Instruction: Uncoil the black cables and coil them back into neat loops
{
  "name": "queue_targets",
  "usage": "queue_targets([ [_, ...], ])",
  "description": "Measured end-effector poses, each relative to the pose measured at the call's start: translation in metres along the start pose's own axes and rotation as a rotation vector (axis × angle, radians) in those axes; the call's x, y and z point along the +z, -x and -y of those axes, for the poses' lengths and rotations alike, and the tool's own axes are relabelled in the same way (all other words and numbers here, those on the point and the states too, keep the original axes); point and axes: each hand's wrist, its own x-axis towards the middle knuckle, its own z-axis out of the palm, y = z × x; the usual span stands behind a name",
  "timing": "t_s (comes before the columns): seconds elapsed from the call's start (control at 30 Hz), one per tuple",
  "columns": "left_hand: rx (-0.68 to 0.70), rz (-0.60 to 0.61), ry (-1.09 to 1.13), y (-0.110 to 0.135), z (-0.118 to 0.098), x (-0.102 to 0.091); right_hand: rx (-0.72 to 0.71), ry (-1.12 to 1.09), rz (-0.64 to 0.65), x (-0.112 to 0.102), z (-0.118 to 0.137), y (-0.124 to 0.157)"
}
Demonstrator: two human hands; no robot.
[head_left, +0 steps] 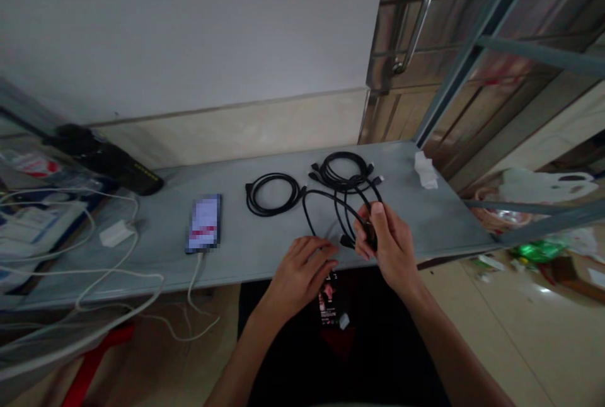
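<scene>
Right hand (pixel 385 243): fingers pinching a black cable (pixel 326 193) near its end, centre of frame, above the table (pixel 265 249). Left hand (pixel 300 271): fingers slightly spread over the near edge, just beside a black plug (pixel 347 241). Coiled cable (pixel 273 175) lies left of both.

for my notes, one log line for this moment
left hand: at black cable plug | right hand: pinching black cable | nearby: coiled black cable, phone

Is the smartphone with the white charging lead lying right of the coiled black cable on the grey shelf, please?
No, the smartphone with its white charging lead lies left of the coiled black cable on the grey shelf, as the head view shows.
</scene>
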Motion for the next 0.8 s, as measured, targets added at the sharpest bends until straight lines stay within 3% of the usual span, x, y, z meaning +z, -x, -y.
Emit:
queue_targets([
  [0.13,0.069,0.122,0.036,0.006,-0.007,0.014,0.032,-0.078,-0.027,-0.006,0.0,0.0],
  [0.37,0.191,0.23,-0.006,0.003,-0.03,0.032,0.099,-0.189,-0.04,-0.004,0.008,0.002],
  [0.67,0.296,0.363,-0.182,0.011,-0.02,0.037,0.081,-0.173,0.006,-0.016,0.015,-0.001],
  [0.8,0.295,0.363,-0.211,0.015,-0.019,0.027,0.08,-0.103,0.032,-0.026,0.017,-0.002],
])
